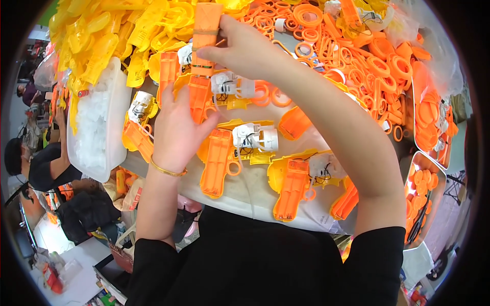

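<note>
My right hand (232,48) reaches to the top centre, closed on an orange rectangular block (207,20) with thin dark bands across it. Just below, my left hand (176,130) lies with fingers stretched and thumb apart, beside an orange battery compartment (199,94) of a toy gun half; its fingertips partly cover things there. A white motor unit (232,85) with wires sits to the right of that compartment. Nearer me lie more yellow toy gun halves with orange grips (217,163) (292,188) and white units (255,137). Another assembly (139,127) lies left of my left hand.
Yellow shells (107,30) are heaped at the far left, orange rings and parts (377,71) at the far right. A white bin (97,122) of clear pieces stands left. Trays (429,158) of orange parts line the right edge. Another person (46,163) sits at the left.
</note>
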{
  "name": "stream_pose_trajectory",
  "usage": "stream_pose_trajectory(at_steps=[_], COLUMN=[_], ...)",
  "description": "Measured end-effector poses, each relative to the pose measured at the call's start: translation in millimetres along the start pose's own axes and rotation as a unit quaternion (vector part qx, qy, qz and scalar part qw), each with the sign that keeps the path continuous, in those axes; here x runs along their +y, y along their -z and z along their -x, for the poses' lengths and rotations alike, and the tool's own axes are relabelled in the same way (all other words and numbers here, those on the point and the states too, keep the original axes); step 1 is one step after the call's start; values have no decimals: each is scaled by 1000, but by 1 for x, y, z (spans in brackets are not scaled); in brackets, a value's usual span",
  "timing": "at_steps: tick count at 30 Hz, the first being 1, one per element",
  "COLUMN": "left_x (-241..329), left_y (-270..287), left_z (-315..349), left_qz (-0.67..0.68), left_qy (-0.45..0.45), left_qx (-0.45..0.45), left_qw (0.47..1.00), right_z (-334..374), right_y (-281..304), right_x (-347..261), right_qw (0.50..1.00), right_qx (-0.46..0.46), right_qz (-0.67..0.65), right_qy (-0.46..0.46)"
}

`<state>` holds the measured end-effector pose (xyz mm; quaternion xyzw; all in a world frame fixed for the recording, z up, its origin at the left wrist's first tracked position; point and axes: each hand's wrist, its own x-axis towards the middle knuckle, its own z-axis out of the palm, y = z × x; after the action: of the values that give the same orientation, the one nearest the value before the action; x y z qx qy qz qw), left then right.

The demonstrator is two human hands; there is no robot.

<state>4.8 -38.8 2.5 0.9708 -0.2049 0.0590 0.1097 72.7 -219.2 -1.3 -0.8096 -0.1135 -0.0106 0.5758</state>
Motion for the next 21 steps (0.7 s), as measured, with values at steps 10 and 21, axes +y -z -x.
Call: stream_pose_trajectory(at_steps=[10, 21], left_x=[1, -2], left_y=[3, -2], left_z=[-1, 2], left_qz=[19, -25], left_qy=[-11, 4], left_qx=[-12, -11], left_qw=[1000, 1000], right_z=[-10, -11], right_y=[-3, 0], right_x=[6, 4], right_qw=[997, 999], right_qx=[0, -18], right_qz=[71, 36], right_qy=[22, -4])
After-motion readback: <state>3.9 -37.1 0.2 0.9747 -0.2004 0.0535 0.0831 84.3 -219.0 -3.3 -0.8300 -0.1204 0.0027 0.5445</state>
